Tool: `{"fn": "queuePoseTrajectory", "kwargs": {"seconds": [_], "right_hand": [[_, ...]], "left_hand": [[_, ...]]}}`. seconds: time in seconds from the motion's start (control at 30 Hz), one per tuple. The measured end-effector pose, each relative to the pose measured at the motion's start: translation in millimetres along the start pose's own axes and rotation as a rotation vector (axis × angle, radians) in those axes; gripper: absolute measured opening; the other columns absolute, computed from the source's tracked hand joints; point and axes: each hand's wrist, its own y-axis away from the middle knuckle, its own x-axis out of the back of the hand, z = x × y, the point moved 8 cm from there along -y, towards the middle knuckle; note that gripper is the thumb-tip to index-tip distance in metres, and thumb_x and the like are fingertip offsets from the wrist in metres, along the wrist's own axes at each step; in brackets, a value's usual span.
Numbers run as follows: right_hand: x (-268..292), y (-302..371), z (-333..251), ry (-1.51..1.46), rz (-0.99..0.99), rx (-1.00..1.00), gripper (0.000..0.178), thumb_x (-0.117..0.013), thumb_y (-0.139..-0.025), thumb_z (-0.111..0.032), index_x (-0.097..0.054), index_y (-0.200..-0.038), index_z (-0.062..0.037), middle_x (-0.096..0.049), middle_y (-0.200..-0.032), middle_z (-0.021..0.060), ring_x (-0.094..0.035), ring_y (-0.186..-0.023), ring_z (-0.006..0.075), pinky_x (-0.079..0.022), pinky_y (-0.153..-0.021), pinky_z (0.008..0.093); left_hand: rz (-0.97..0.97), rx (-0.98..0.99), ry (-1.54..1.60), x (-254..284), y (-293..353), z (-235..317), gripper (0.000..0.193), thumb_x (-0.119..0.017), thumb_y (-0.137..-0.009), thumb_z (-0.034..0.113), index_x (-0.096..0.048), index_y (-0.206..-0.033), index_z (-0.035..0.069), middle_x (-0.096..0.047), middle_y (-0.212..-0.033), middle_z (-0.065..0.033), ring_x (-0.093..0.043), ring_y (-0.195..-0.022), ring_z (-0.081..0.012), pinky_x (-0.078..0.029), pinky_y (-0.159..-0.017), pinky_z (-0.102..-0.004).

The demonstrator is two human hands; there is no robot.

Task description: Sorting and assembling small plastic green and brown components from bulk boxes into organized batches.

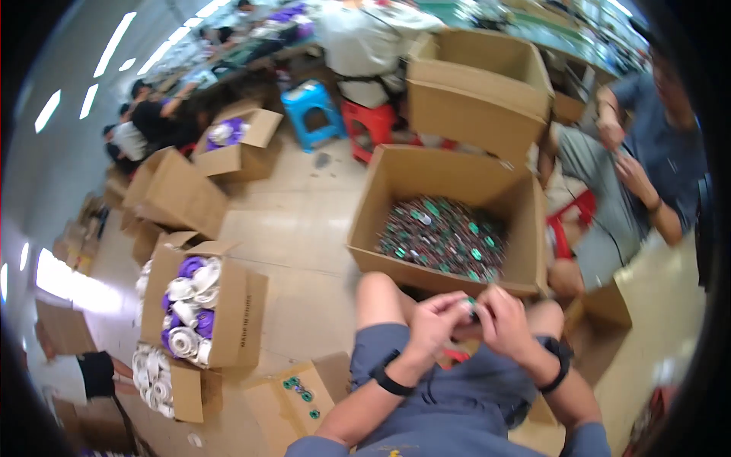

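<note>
Above my lap, both hands meet around a small green part (470, 306), mostly covered by fingers, with a whitish bit beside it. My left hand (438, 324) pinches it from the left. My right hand (502, 318) closes its thumb and fingers at the part's right side. Just beyond my knees stands a large open cardboard box (449, 276), its bottom covered with many small green, dark and reddish-brown pieces (442, 236). Several loose green round parts (306, 395) lie on a flat piece of cardboard (274, 411) left of my left forearm.
On the left, an open carton (242, 320) holds white and purple rolled items; another carton (187, 392) holds white ones. A tall box (472, 107), a blue stool (314, 114) and a red stool (367, 126) stand ahead. A seated co-worker (647, 145) works at right.
</note>
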Motion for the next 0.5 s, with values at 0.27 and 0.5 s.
{"fn": "queuePoseTrajectory", "kwargs": {"seconds": [0.27, 0.5], "right_hand": [[6, 6, 25, -0.093, -0.004, -0.144, 0.010, -0.059, -0.086, -0.007, -0.052, -0.083, -0.0007, -0.055, -0.075, 0.0152, -0.058, -0.068, 0.0339, -0.047, -0.062, 0.0407], [13, 16, 22, -0.121, 0.023, -0.117, 0.010, -0.059, -0.086, -0.007, -0.054, -0.083, -0.0003, -0.055, -0.075, 0.0168, -0.058, -0.071, 0.0345, -0.047, -0.064, 0.0406]], "left_hand": [[0.007, 0.078, 0.066, -15, -6, 4, 0.023, -0.066, -0.088, 0.003, -0.064, -0.111, -0.003, -0.069, -0.092, -0.0097, -0.068, -0.074, -0.0149, -0.061, -0.060, -0.0301], [0.029, 0.123, 0.067, -13, -3, -6, 0.026, -0.066, -0.088, 0.002, -0.063, -0.113, -0.004, -0.069, -0.095, -0.0112, -0.069, -0.078, -0.0160, -0.059, -0.065, -0.0269]]}}
